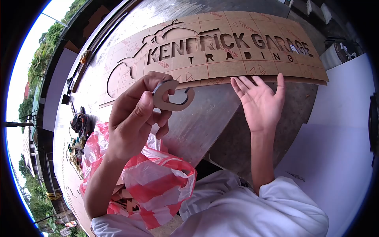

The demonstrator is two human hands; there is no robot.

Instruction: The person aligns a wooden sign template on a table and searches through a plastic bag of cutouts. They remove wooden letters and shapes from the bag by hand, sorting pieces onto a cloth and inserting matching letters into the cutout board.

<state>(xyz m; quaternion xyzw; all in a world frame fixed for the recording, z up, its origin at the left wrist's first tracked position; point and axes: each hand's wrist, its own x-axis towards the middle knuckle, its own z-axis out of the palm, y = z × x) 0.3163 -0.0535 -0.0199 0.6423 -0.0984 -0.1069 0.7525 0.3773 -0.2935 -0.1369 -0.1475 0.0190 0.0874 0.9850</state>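
Observation:
Between the thumb and fingers of my left hand is a cut-out letter C, brown-faced with a dark edge, raised in front of the board. My right hand is palm up with its fingers spread, holding nothing, close to the board's near edge. The brown paper-covered board lies on the metal table, with KENDRICK GARAGE TRADING and a motorcycle outline cut through it. Below my left hand sits a red and white striped plastic bag, open, with brown cut pieces inside.
Dark bundled cloth or cords lie at the table's left side. A white sheet spans the right side. Metal items stand at the upper right. Greenery shows beyond the far left edge.

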